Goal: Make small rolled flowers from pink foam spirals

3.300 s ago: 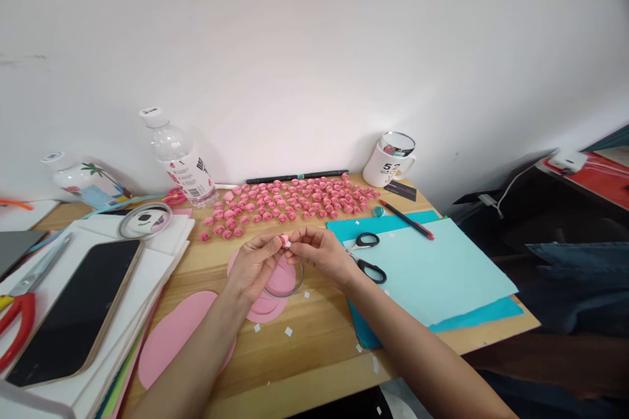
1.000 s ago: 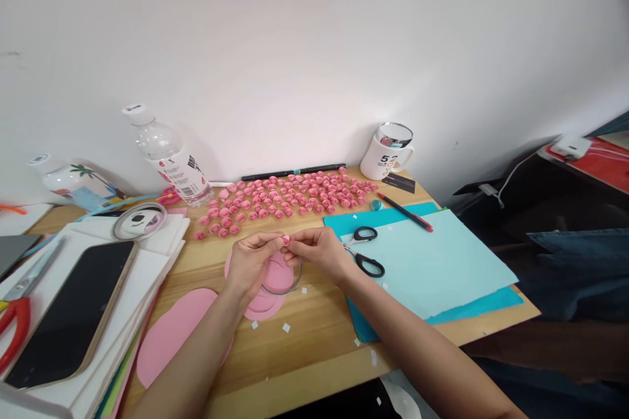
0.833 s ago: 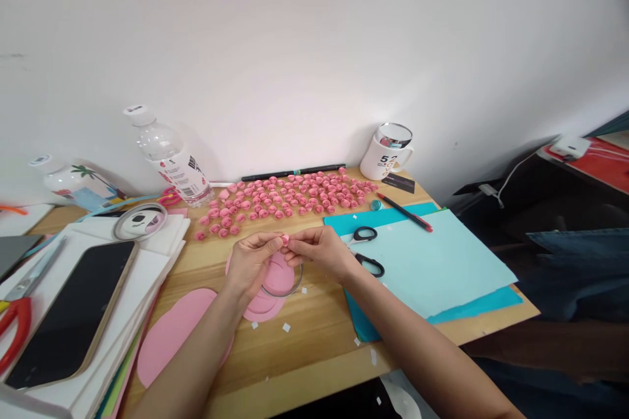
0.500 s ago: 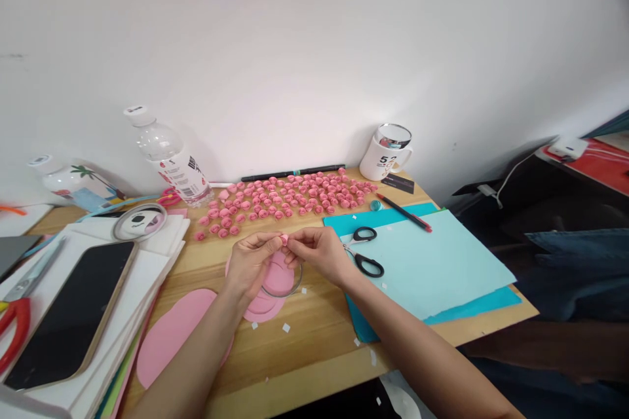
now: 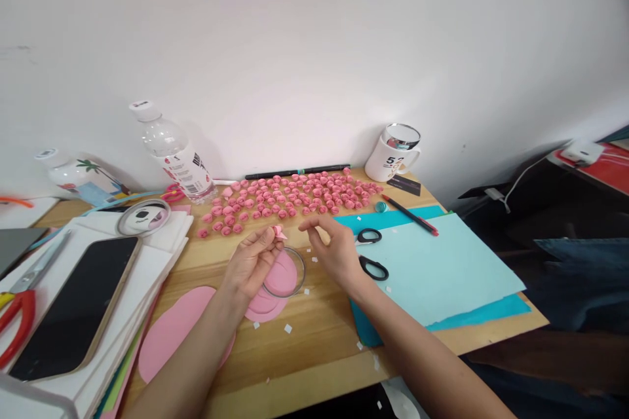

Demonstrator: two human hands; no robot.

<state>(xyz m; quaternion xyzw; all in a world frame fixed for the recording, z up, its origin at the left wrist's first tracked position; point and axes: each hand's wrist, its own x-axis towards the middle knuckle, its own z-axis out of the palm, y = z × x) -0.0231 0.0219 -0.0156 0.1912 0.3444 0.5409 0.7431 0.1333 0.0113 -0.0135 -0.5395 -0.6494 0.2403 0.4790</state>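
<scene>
We see a wooden surface (image 5: 314, 353) pushed against a plain pale wall (image 5: 304, 46). Left hand (image 5: 251, 263): fingers pinched on a small folded pink paper piece (image 5: 279, 233), which is held above the middle of the surface. Right hand (image 5: 338, 252): fingers curved and parted, in the air near the piece but apart from it.

Beyond the hands we note many small rolled pink paper roses (image 5: 325, 196), spread in a broad patch, with a long black pen (image 5: 297, 171) behind them by the wall. Below the left hand, a thin grey ring (image 5: 303, 275) lies over part of some pink paper rounds (image 5: 280, 278); small white squares (image 5: 287, 328) are scattered nearby.

Right side: a pale blue paper sheet (image 5: 432, 268) on a brighter blue sheet (image 5: 366, 327), with black-handled scissors (image 5: 363, 263) and a black-and-red pen (image 5: 410, 215). A white mug with a silvery rim (image 5: 384, 160) stands at the back.

Left side: a black-screened phone (image 5: 78, 308) on a stack of white paper (image 5: 162, 255); an upright clear plastic bottle with a white cap (image 5: 179, 170) stands behind. Well off to the right, we record a white charger block (image 5: 582, 152) on a red surface (image 5: 607, 173).
</scene>
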